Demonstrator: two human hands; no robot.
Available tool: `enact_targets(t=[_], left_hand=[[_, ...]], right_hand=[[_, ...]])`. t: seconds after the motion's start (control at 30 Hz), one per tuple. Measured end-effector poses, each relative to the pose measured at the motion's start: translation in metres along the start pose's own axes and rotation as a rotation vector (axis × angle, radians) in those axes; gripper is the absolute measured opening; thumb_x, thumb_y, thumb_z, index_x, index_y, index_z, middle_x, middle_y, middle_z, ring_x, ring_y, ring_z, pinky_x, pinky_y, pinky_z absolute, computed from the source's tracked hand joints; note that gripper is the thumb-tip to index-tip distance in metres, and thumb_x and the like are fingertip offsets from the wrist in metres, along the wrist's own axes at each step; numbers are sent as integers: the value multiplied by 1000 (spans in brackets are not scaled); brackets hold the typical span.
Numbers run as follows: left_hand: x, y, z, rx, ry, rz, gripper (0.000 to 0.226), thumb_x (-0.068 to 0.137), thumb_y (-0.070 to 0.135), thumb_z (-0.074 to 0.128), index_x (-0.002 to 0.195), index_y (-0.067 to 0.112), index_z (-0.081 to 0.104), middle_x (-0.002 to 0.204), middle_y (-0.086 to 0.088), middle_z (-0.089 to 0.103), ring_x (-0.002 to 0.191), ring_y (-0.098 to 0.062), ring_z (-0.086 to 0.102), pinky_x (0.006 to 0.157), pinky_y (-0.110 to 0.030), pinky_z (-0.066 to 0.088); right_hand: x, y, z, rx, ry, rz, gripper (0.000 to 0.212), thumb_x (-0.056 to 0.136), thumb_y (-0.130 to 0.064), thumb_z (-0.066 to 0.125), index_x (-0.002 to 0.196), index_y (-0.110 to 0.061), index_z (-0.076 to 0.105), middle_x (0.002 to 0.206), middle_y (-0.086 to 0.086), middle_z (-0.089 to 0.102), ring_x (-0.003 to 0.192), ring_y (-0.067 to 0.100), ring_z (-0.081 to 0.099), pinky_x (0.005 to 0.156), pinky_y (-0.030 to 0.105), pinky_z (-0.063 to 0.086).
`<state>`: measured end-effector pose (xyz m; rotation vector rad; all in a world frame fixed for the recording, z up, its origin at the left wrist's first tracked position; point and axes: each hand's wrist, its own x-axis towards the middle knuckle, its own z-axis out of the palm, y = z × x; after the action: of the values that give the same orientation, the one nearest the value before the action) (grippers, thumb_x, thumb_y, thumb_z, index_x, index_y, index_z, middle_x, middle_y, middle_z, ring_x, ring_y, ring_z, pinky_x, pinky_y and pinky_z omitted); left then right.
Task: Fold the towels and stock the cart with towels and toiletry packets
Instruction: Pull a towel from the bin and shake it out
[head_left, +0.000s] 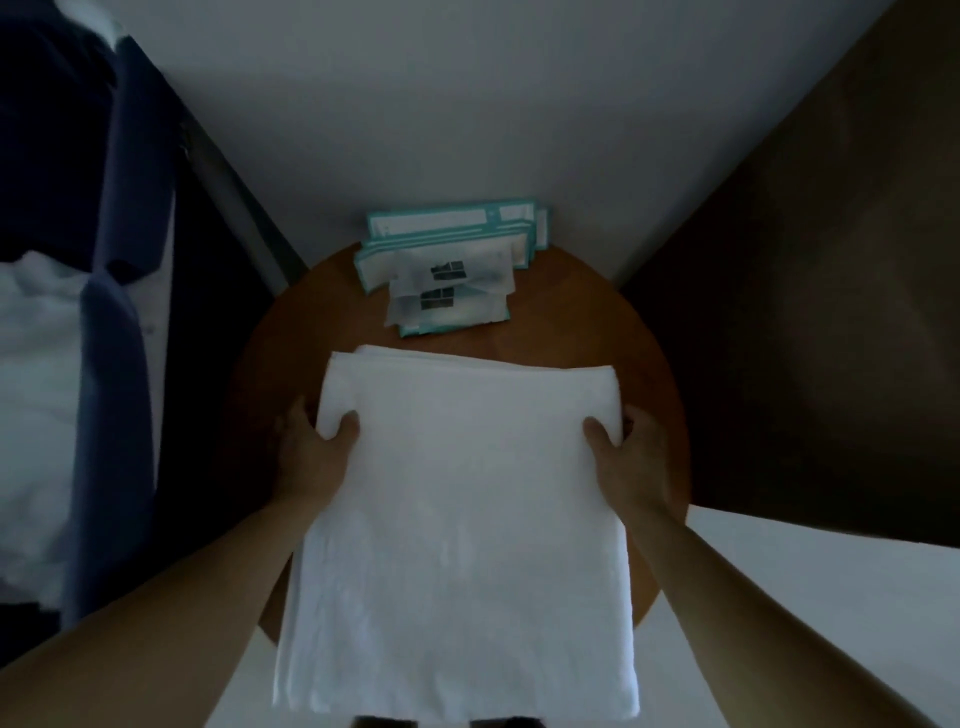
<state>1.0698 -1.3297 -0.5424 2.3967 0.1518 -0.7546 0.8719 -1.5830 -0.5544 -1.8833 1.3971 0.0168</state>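
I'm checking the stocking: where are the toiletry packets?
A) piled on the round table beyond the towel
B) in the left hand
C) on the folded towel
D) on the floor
A: the toiletry packets lie piled at the far edge of the round table, beyond the folded towel that the left hand and right hand hold.

One towel (462, 493), one table (597, 322), about six packets (447, 260), left hand (311, 457), right hand (631, 457)
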Motion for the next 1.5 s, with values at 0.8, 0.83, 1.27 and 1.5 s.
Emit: enact_targets(t=[0.8,0.83,1.27,1.5], left_hand=[[-48,-72,37,158,229,45,52,102,33,44,145,4,37,143,-27,41,124,-46,47,101,-52,42],[-53,-74,37,234,232,128,58,99,34,48,149,7,33,149,-24,36,130,-45,42,104,-54,39],[-76,-134,67,733,96,659,75,95,57,24,158,16,18,166,-12,10,153,-30,5,122,-52,11],[-85,-135,63,725,88,674,77,93,56,25,157,13,22,164,-17,15,152,-36,10,120,-56,13]], right_hand=[[-50,74,25,-303,64,159,62,96,-70,25,129,-21,45,120,6,61,100,30,62,83,41,51],[-55,75,26,-311,91,139,61,96,-68,25,131,-21,43,124,6,58,104,30,59,86,42,49],[-101,115,47,-529,19,-303,68,92,-76,-1,148,-48,-27,153,-22,-41,141,4,-38,121,44,-6],[-107,110,41,-643,-19,-420,67,98,-67,4,150,-39,-29,158,-10,-37,146,15,-33,120,49,-7]])
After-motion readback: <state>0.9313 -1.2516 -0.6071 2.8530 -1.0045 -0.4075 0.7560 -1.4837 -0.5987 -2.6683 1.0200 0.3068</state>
